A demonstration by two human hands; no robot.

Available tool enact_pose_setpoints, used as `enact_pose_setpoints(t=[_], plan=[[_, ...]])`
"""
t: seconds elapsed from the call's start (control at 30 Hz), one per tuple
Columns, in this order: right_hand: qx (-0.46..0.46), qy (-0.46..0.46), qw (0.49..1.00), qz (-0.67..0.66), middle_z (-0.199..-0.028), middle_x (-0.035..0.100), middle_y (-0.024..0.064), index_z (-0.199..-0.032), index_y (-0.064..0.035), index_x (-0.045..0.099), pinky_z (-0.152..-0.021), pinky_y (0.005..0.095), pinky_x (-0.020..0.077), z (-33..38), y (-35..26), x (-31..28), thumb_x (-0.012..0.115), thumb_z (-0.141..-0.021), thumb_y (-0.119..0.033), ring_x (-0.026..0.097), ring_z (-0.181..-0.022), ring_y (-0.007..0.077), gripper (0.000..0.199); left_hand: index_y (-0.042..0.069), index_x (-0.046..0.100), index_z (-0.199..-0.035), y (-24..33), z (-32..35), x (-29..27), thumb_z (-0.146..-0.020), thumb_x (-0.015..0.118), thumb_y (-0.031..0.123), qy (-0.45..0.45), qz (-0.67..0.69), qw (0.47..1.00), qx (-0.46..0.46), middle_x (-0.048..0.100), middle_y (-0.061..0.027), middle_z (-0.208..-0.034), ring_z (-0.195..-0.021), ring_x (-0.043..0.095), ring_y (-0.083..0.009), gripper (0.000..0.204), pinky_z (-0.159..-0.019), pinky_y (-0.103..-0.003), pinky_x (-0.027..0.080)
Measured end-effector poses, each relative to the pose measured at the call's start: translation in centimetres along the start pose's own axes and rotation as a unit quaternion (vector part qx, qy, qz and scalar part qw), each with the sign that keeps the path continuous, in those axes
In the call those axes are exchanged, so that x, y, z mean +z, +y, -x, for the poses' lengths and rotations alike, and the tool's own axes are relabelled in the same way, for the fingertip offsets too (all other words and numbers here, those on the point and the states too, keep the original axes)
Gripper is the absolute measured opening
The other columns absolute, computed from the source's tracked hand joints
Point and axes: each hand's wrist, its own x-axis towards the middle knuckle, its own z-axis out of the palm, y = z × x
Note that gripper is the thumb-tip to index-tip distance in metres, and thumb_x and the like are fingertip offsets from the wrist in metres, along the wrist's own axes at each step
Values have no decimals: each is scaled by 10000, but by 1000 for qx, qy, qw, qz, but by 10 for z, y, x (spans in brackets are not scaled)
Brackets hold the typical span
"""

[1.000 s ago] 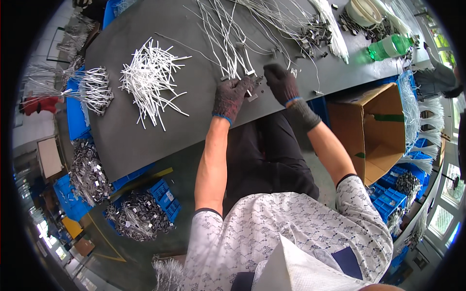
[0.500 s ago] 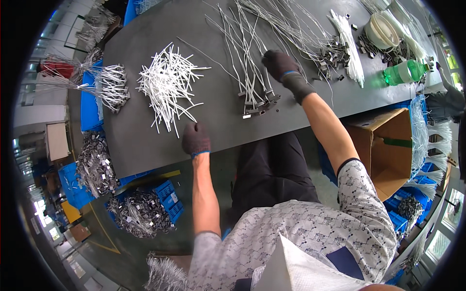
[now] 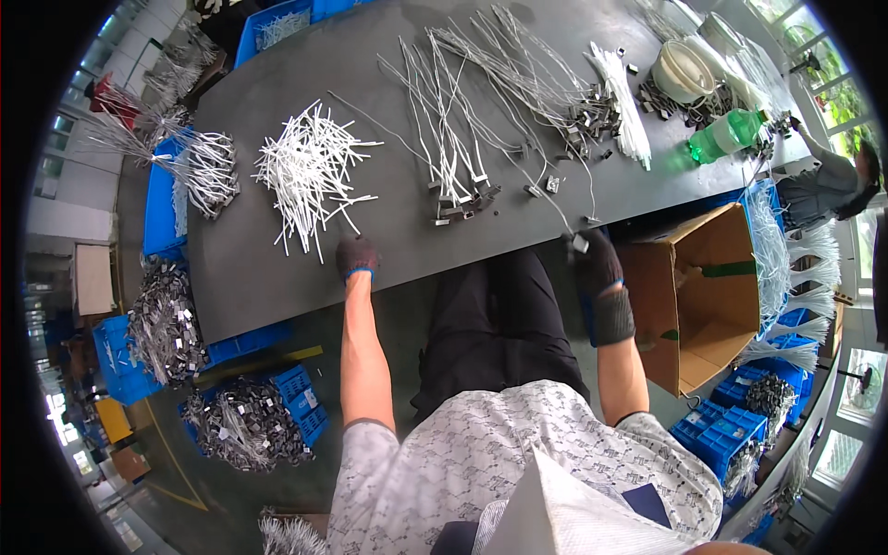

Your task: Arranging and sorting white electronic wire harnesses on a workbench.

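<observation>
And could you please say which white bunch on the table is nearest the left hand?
The jumbled pile of short white tubes, just beyond the left hand; the other white bunches lie straighter and farther right, near the green bottle.

Short, slender white plastic-looking tubes (image 3: 310, 171) lie criss-crossed in a loose heap, some jutting outward. Well to their right, a thin, pale wire (image 3: 561, 215) slants to a small, blocky grey connector (image 3: 580, 243).
</observation>
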Motion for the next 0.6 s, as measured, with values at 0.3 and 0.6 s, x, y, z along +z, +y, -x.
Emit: enact_pose_setpoints(t=[0.3,0.6], plan=[[430,-25,883,-189,-1019,707,191,-1106,-22,601,-727,416,552,95,-15,-40,668,-871,-130,696,-849,347,267,81,698,-959,-2,62,14,-942,717,156,-188,760,575,-236,686,-27,-796,-646,616,-125,79,-566,-253,528],[313,-546,777,1,-892,684,232,-1003,-44,614,-720,538,504,286,10,-91,558,-967,-191,655,-898,460,162,43,687,-969,108,94,-8,-945,696,63,-276,796,513,-164,707,-67,-869,-766,691,-177,33,-680,-295,605]])
